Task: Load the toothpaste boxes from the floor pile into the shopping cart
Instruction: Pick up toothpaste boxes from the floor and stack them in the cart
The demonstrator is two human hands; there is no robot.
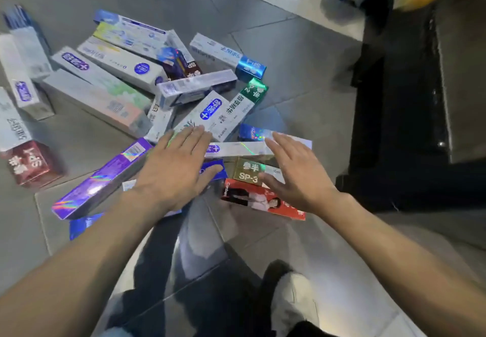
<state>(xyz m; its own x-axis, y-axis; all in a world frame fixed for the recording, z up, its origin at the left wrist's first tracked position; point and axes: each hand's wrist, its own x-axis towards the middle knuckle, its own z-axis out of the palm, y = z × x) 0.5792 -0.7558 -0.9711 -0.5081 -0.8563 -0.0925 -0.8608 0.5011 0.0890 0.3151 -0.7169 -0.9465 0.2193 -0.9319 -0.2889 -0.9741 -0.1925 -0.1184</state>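
Head view: purple toothpaste box [101, 180] lies diagonally beside left hand [175, 171].

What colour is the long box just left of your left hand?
Shiny purple with rainbow holographic streaks, the long box shows best in the head view.

Legible markings, floor pile:
- Gold box end [247, 171]: "SP-3" under two Chinese characters, the box just beside the right hand [302, 178].
- Dark red box end [29, 163]: "SP-4", seen upside down.
- Blue box end [250, 67]: "SP-1", upside down, blurred.
- Green box end [254, 90]: a "2", remainder unclear.
- Red box with portraits [263, 200]: a brand word along its short edge, too small to read.
- Other boxes: Chinese print, blurred.
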